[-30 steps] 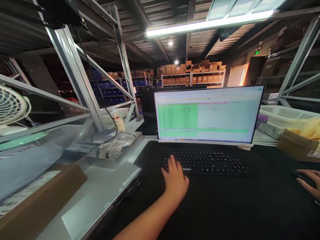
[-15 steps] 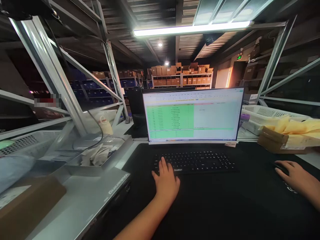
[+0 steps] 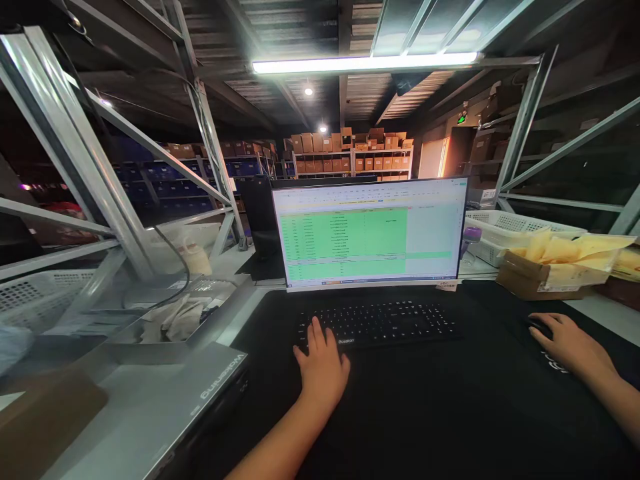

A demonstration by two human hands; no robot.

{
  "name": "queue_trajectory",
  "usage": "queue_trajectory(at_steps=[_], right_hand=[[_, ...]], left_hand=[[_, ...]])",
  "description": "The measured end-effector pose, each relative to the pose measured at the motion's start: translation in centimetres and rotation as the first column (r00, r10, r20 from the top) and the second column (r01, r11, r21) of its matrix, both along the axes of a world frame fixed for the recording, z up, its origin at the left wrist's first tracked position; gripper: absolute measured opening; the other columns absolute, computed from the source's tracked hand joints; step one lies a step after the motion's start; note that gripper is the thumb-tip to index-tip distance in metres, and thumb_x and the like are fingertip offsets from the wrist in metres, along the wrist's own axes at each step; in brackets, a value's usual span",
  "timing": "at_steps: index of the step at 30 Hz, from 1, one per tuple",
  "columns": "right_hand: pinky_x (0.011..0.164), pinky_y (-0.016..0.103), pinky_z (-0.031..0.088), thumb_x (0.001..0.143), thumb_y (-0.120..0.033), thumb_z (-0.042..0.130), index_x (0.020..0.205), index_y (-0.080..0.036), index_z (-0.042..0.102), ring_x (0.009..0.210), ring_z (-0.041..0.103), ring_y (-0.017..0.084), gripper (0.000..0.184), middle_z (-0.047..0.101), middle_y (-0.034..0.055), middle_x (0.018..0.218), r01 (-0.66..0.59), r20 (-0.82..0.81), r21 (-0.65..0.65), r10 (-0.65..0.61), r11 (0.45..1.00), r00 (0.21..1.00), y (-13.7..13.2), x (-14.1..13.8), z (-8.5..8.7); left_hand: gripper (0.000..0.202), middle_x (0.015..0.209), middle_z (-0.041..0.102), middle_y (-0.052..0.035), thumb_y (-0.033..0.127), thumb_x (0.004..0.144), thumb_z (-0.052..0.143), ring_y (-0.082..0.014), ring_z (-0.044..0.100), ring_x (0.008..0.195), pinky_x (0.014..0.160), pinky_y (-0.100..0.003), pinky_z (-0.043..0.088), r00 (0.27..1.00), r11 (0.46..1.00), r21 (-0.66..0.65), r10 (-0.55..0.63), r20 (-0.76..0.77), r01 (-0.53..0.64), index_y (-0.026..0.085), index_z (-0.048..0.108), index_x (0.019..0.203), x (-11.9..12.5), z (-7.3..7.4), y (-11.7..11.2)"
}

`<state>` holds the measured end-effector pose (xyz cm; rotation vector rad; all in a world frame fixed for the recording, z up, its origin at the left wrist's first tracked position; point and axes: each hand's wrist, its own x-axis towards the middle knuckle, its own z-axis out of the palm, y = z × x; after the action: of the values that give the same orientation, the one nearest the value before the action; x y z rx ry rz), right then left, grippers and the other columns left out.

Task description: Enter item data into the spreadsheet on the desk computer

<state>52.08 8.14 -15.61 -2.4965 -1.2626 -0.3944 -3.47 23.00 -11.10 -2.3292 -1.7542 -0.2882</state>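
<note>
My left hand (image 3: 323, 367) lies flat on the left end of a black keyboard (image 3: 380, 323), fingers spread over the keys. My right hand (image 3: 570, 343) is cupped over a black mouse (image 3: 539, 327) on the black desk mat (image 3: 425, 413). Behind the keyboard stands a wide monitor (image 3: 370, 230) showing a spreadsheet with green rows.
A grey machine lettered "Workering" (image 3: 165, 407) and a metal tray of crumpled items (image 3: 175, 320) sit at the left under slanted shelf struts (image 3: 75, 147). A cardboard box of yellow mailers (image 3: 555, 263) and white baskets (image 3: 505, 230) stand at the right. Shelves of boxes fill the background.
The view has swung to the right, so my right hand on the mouse has come fully into sight. The green area on the screen has widened. Both hands stay where they were.
</note>
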Motion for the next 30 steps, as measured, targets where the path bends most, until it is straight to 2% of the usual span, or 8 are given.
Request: queue_trajectory(at_steps=[2, 5, 9, 16, 23, 30], right_hand=[[0.105, 0.033, 0.040, 0.088, -0.053, 0.031, 0.129, -0.018, 0.059, 0.127, 0.049, 0.027, 0.061, 0.052, 0.0177, 0.128, -0.035, -0.017, 0.006, 0.036, 0.999, 0.999, 0.0, -0.1, 0.1], [0.108, 0.035, 0.038, 0.087, -0.051, 0.033, 0.127, -0.019, 0.059, 0.129, 0.047, 0.028, 0.058, 0.053, 0.0167, 0.129, -0.032, -0.044, 0.015, 0.032, 0.999, 0.998, 0.1, 0.4, -0.2], [0.106, 0.037, 0.040, 0.086, -0.055, 0.032, 0.128, -0.021, 0.058, 0.130, 0.046, 0.028, 0.059, 0.053, 0.0156, 0.130, -0.045, -0.027, 0.015, 0.046, 0.999, 0.999, 0.1, 1.3, -0.9], [0.103, 0.039, 0.042, 0.085, -0.060, 0.031, 0.131, -0.020, 0.055, 0.127, 0.049, 0.031, 0.065, 0.052, 0.0179, 0.129, -0.036, -0.043, 0.002, 0.036, 0.999, 0.998, -0.1, 1.1, -0.8], [0.103, 0.046, 0.043, 0.078, -0.067, 0.031, 0.134, -0.022, 0.044, 0.122, 0.052, 0.036, 0.073, 0.056, 0.0171, 0.122, -0.079, 0.027, 0.076, 0.077, 0.994, 0.997, 0.5, 4.3, -2.8], [0.106, 0.044, 0.040, 0.080, -0.059, 0.030, 0.136, -0.013, 0.045, 0.125, 0.049, 0.035, 0.074, 0.056, 0.0204, 0.127, -0.079, 0.086, 0.023, 0.077, 0.997, 0.993, 0.2, 2.4, -1.4]], left_hand=[[0.064, 0.164, 0.009, -0.0222, 0.035, 0.088, 0.044, -0.0382, 0.026, 0.147, 0.108, -0.065, 0.032, 1.000, 1.000, 0.003, 0.003, 0.000, -0.003, 0.011, 0.043, 0.147, 0.0, 0.0, 0.0], [0.063, 0.164, 0.011, -0.0222, 0.035, 0.088, 0.044, -0.0389, 0.026, 0.147, 0.108, -0.065, 0.032, 1.000, 1.000, 0.014, 0.004, 0.004, -0.004, 0.011, 0.043, 0.147, 0.0, -0.1, 0.0], [0.063, 0.164, 0.010, -0.0220, 0.035, 0.088, 0.044, -0.0381, 0.025, 0.147, 0.108, -0.065, 0.032, 1.000, 1.000, 0.004, 0.000, 0.010, -0.001, 0.011, 0.042, 0.147, 0.0, 0.0, 0.0], [0.064, 0.164, 0.008, -0.0233, 0.036, 0.089, 0.045, -0.0372, 0.023, 0.149, 0.109, -0.065, 0.031, 1.000, 1.000, -0.019, 0.001, -0.001, -0.001, 0.010, 0.041, 0.148, 0.0, 0.3, -0.3], [0.068, 0.164, 0.008, -0.0239, 0.040, 0.089, 0.048, -0.0379, 0.023, 0.148, 0.111, -0.064, 0.030, 0.999, 0.999, -0.039, 0.013, 0.037, -0.012, 0.009, 0.040, 0.148, -0.3, 0.5, -0.4], [0.080, 0.163, 0.002, -0.0269, 0.040, 0.087, 0.052, -0.0397, 0.016, 0.150, 0.115, -0.058, 0.028, 0.995, 0.999, -0.039, 0.041, 0.089, -0.037, 0.002, 0.025, 0.153, -0.2, 0.1, -0.3]])
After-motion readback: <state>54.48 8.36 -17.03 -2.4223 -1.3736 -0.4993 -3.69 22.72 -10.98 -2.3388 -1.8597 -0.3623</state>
